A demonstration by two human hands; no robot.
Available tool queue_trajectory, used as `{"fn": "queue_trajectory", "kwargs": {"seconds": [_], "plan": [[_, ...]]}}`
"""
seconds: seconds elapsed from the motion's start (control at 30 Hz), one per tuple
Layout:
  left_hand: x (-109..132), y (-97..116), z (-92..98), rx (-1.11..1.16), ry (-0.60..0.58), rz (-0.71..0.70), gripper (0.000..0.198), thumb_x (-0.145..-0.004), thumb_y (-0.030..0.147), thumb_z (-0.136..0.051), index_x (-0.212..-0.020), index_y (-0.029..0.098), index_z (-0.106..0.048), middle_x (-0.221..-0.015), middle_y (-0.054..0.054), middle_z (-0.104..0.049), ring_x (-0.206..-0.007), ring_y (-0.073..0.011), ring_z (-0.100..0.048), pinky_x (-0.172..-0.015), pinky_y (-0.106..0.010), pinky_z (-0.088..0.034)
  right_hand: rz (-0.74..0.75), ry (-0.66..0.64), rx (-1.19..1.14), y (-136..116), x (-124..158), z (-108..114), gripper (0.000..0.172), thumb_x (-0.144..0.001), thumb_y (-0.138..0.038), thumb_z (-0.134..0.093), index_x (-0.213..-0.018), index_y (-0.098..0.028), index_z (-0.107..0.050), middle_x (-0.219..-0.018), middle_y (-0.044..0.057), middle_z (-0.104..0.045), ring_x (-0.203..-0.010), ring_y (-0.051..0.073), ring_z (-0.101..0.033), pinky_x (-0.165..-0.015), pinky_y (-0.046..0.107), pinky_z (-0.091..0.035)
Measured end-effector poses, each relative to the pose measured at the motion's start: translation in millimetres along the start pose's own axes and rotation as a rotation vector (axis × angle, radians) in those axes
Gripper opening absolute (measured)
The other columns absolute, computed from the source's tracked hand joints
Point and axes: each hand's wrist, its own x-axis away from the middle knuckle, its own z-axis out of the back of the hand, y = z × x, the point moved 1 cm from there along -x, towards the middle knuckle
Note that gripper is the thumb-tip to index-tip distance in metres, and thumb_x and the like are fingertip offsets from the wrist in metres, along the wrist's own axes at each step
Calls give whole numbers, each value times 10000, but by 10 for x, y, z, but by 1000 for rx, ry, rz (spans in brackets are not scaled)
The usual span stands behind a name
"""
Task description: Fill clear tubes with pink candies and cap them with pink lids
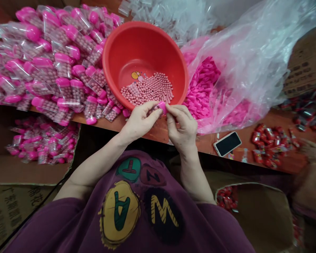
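In front of the red basin [144,30], both my hands meet at a small clear bottle with a pink cap [162,106]. My left hand [141,120] is closed round the bottle's body, which its fingers mostly hide. With thumb and fingertips, my right hand [183,125] pinches at the capped end. Small pink beads [154,88] lie in the near part of the basin, with what looks like a clear container among them. To the basin's right, loose pink caps [204,84] spill from a clear plastic bag [242,59].
Filled pink-capped bottles [47,66] are heaped on the left, with more in a cardboard box [42,172] below. Clear empty containers [171,17] lie behind the basin. A phone [227,143] and red wrapped pieces [271,144] lie at right, near another person's hand [313,151].
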Motion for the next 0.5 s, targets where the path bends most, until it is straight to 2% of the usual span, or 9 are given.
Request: {"fn": "queue_trajectory", "kwargs": {"seconds": [0.1,0.2,0.37,0.5], "plan": [[-8,-19,-15,-29,-48,-12,87,-889,249,-811,-933,178,-787,-742,13,-622,-637,-88,-505,-597,-218,-421,-190,44,-166,59,28,-6,157,-1033,-308,-675,-1154,-302,-776,-1085,32,-750,-931,175,-741,-831,357,-661],[4,-26,-41,-22,-50,-10,140,-877,308,-838,-917,182,-789,-729,11,-608,-643,-95,-503,-603,-223,-433,-290,61,-166,64,48,-30,201,-1048,-383,-653,-1202,-324,-768,-1084,21,-736,-857,155,-721,-775,339,-657],[85,-73,-89,-19,78,-66,113,-884,264,-843,-949,195,-781,-775,11,-631,-714,-109,-546,-682,-227,-486,-141,56,33,12,48,-72,263,-1085,-358,-564,-1254,-340,-765,-1121,52,-738,-1044,221,-729,-951,448,-654],[132,-198,-92,51,64,-6,151,-944,351,-790,-1006,215,-779,-779,11,-633,-681,-105,-542,-645,-231,-483,-66,37,102,-2,43,-94,285,-1090,-320,-538,-1277,-320,-754,-1129,77,-732,-1076,235,-720,-984,463,-639]]}}
